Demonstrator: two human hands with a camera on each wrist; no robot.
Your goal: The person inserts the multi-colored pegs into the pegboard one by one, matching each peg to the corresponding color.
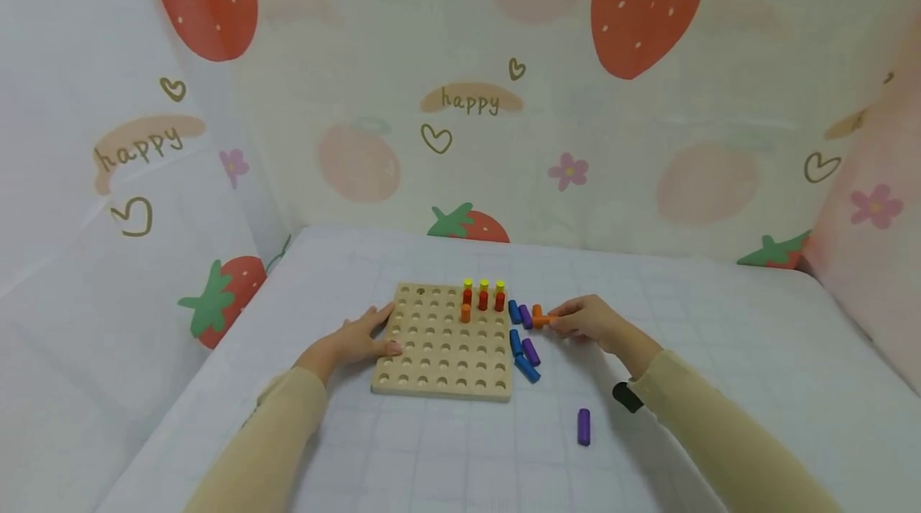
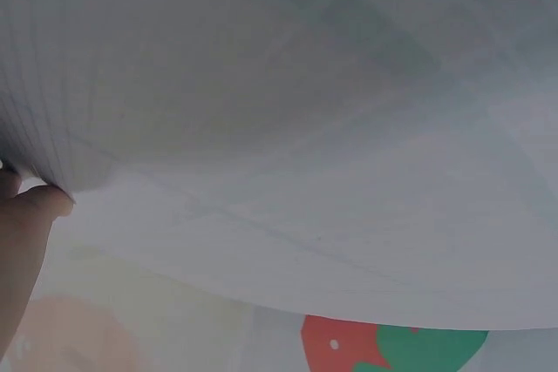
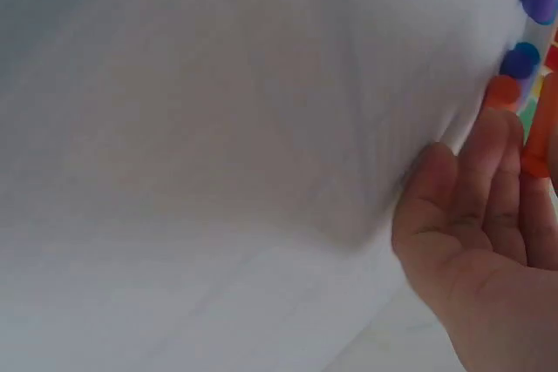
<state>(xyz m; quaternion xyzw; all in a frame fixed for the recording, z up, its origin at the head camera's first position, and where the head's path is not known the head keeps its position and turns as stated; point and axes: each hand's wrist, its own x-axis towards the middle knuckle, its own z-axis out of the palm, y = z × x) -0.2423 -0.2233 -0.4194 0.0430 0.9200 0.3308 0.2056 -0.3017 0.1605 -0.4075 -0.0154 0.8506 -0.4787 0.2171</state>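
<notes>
Board: one, on the table before me, I'd judge partway filled.
Standing in it: three yellow pegs, three red pegs, one orange peg; seven done.
Left outside, to its right: three blue pegs, three purple pegs, two loose orange pegs, counting the held one; eight.
My left hand: fingers spread, resting on the board's left edge.
My right hand: fingertips closed, pinching one loose orange peg.
</notes>
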